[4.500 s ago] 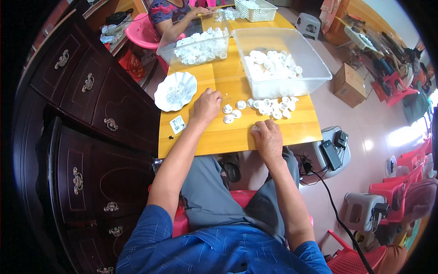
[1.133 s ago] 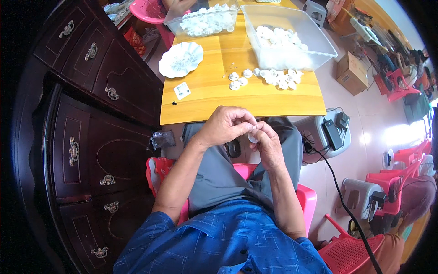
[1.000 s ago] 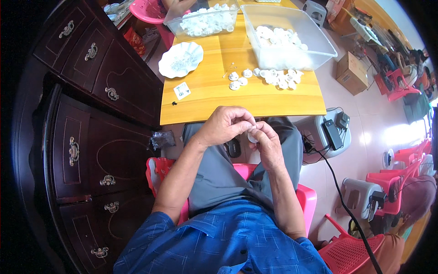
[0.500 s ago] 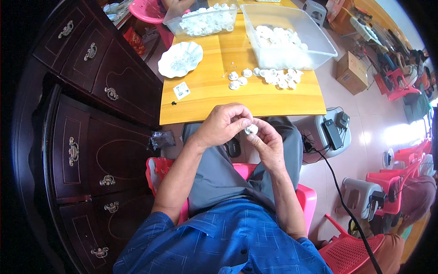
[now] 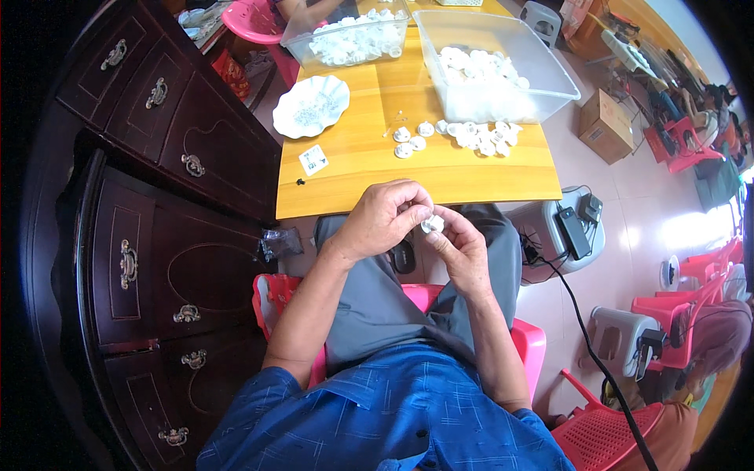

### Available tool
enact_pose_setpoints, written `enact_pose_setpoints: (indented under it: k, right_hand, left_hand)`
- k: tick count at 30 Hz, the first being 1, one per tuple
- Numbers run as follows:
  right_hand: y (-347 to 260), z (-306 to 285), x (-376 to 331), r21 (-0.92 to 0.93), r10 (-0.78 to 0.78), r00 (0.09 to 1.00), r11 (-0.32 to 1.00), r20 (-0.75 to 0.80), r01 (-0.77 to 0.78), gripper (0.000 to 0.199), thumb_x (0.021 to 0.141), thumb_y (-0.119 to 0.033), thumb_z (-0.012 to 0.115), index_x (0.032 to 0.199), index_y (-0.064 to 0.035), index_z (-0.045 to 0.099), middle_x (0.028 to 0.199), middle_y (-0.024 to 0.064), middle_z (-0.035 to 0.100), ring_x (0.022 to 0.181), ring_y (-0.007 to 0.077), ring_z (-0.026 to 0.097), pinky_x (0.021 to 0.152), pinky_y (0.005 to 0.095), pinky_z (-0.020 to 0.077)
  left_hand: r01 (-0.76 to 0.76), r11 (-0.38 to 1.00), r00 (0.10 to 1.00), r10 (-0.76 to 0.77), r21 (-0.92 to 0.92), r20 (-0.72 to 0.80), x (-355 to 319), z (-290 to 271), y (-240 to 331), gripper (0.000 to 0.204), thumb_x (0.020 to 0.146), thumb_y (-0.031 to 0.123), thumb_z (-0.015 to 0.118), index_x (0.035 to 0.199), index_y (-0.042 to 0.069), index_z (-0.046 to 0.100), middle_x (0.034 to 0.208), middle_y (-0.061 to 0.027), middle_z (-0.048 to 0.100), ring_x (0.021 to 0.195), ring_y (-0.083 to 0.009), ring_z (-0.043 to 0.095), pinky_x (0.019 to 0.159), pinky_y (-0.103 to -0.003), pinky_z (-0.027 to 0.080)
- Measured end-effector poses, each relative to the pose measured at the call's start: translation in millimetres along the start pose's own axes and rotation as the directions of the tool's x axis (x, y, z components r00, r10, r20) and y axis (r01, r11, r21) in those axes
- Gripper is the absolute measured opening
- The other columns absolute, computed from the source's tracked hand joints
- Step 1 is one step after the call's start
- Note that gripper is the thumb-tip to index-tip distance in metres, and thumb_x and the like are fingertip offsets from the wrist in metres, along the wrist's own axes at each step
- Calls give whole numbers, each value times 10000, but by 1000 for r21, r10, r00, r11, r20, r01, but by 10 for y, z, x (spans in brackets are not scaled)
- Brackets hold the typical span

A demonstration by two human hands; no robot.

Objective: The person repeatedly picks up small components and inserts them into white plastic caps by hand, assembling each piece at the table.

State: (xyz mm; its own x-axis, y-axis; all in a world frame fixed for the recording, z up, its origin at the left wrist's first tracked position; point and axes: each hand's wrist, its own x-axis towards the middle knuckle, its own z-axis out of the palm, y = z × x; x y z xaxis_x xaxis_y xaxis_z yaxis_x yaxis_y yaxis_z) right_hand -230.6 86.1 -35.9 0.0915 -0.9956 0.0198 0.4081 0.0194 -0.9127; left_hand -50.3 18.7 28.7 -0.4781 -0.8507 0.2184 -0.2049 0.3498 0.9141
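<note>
Over my lap, just off the table's near edge, both hands meet at a small round white plastic part (image 5: 433, 224). My right hand (image 5: 463, 250) pinches this part between thumb and fingers. At its upper left side, the thumb and forefinger of my left hand (image 5: 386, 216) are pressed together; whatever is between them is too small to make out. Several similar white parts (image 5: 487, 139) lie in a loose cluster on the yellow table (image 5: 345, 184), with a smaller group (image 5: 404, 149) beside them. A scalloped white dish (image 5: 292, 119) holds tiny pale pieces.
Two clear plastic bins, one at right (image 5: 542, 98) and one at left (image 5: 294, 39), hold many white parts. A white printed card (image 5: 313, 160) and a small black piece (image 5: 301, 182) lie at the table's left. Dark wooden cabinets (image 5: 212, 208) line the left. Another person's arm (image 5: 310, 12) shows behind the left bin.
The white part has tilted slightly between my fingers. Both hands stay in nearly the same place, and the whole view has shifted down a little.
</note>
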Motion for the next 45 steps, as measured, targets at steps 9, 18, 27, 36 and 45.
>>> enact_pose_setpoints:
  k: [9, 18, 27, 36, 45]
  right_hand:
    - [-4, 2, -7, -25, -8, 1000, 1000, -15, 8, 428, 968, -12, 711, 1382, 2, 604, 1117, 0, 681, 980, 64, 618, 892, 224, 516]
    - [19, -14, -10, -24, -20, 1000, 1000, -19, 20, 413, 967, -11, 711, 1369, -3, 615, 1098, -15, 679, 959, 51, 609, 866, 210, 506]
    - [106, -106, -9, -317, -84, 996, 946, -25, 71, 373, 970, -47, 725, 1331, -3, 642, 1072, -18, 679, 929, 47, 601, 842, 202, 492]
    - [103, -97, -10, -423, -153, 987, 899, -56, 115, 353, 961, -66, 740, 1299, 3, 665, 1038, -17, 675, 899, 52, 590, 814, 208, 486]
    - [48, -48, -4, -365, -113, 993, 926, -28, 95, 313, 994, -94, 710, 1288, 3, 666, 1038, -17, 683, 907, 58, 600, 835, 220, 497]
  left_hand:
    - [2, 999, 1000, -3, 46, 21, 1, -9, -7, 46, 952, 45, 682, 963, 5, 701, 811, 8, 652, 700, -49, 556, 616, -237, 474]
    - [-20, 996, 1000, 20, 91, 10, 5, 3, 5, 55, 934, 41, 694, 954, -10, 703, 822, -23, 674, 702, -71, 591, 622, -247, 490]
    - [54, 995, 999, -54, 82, -2, -4, 8, 26, 47, 930, 32, 701, 942, -11, 713, 806, -18, 677, 717, -79, 593, 637, -264, 496]
    - [14, 996, 1000, -16, 85, 19, -4, 68, -24, 40, 931, 26, 704, 948, -2, 729, 801, -1, 680, 702, -49, 575, 631, -231, 486]
    - [194, 972, 980, -189, -130, 55, -4, 3, -45, 88, 922, 56, 709, 952, -22, 739, 797, -41, 720, 696, -70, 620, 635, -266, 519]
